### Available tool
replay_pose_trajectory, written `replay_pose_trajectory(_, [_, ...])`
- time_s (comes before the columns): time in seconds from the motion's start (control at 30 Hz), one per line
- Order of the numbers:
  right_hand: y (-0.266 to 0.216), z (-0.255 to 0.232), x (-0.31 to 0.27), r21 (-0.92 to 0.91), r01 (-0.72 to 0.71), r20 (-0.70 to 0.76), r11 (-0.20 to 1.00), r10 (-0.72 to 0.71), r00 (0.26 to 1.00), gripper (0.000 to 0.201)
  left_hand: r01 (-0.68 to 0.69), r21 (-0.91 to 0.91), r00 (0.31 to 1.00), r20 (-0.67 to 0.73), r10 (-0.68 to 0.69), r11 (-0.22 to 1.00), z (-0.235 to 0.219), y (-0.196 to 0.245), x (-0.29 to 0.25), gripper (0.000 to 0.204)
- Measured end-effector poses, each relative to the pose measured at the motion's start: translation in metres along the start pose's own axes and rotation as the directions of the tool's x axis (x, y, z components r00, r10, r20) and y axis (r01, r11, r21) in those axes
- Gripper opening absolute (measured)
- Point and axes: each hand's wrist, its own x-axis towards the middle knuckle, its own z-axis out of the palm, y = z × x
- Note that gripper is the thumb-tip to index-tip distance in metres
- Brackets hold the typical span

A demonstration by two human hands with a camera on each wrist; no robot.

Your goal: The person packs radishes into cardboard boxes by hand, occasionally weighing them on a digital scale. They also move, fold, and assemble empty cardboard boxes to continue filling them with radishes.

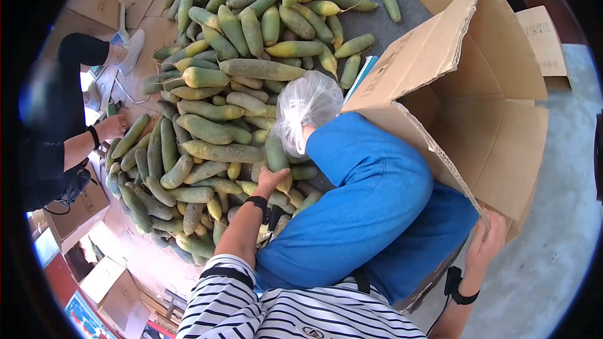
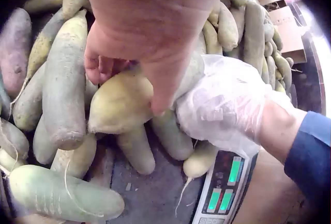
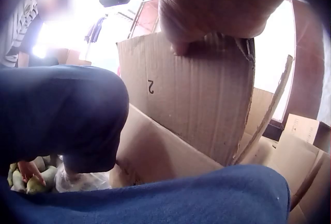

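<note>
My left hand grips a green radish by its pale yellowish end, on the near side of a big heap of radishes. In the left wrist view the thumb and fingers curl round that radish, beside a foot wrapped in a clear plastic bag. Off to the right, my right hand holds the near flap edge of a large open cardboard box by my knee. Close up in the right wrist view, the fingers bend over the top edge of the flap.
A weighing scale with green displays lies below the wrapped foot. Another person's hand is at the heap's left side. My bent leg in blue trousers stands between heap and box. More cartons stand at lower left.
</note>
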Motion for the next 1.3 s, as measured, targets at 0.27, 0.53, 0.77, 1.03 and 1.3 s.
replay_pose_trajectory(0.27, [-0.003,0.005,-0.003,0.019,0.028,-0.067,0.999,-0.026,0.997,0.017,0.218,-0.512,0.877,0.477,0.064,0.831,-0.085,0.047,-0.075,0.056])
replay_pose_trajectory(0.53, [-0.007,0.008,-0.005,0.039,0.091,-0.146,0.995,-0.085,0.986,0.013,-0.459,-0.641,0.753,0.087,0.652,0.616,-0.162,0.168,-0.201,0.061])
replay_pose_trajectory(0.77, [-0.001,0.008,-0.003,0.014,0.144,-0.179,0.989,-0.139,0.974,0.017,-0.979,-0.195,0.082,-0.085,0.993,0.064,-0.151,0.337,-0.314,0.074])
replay_pose_trajectory(1.03, [0.001,0.012,-0.008,-0.026,0.165,-0.183,0.986,-0.167,0.969,0.015,-0.793,0.572,0.089,0.446,0.891,-0.208,-0.042,0.449,-0.338,0.049])
replay_pose_trajectory(1.3, [0.002,0.013,-0.012,0.013,0.168,-0.203,0.986,-0.162,0.966,0.019,-0.880,0.469,0.207,0.532,0.821,-0.081,0.004,0.461,-0.298,0.026])
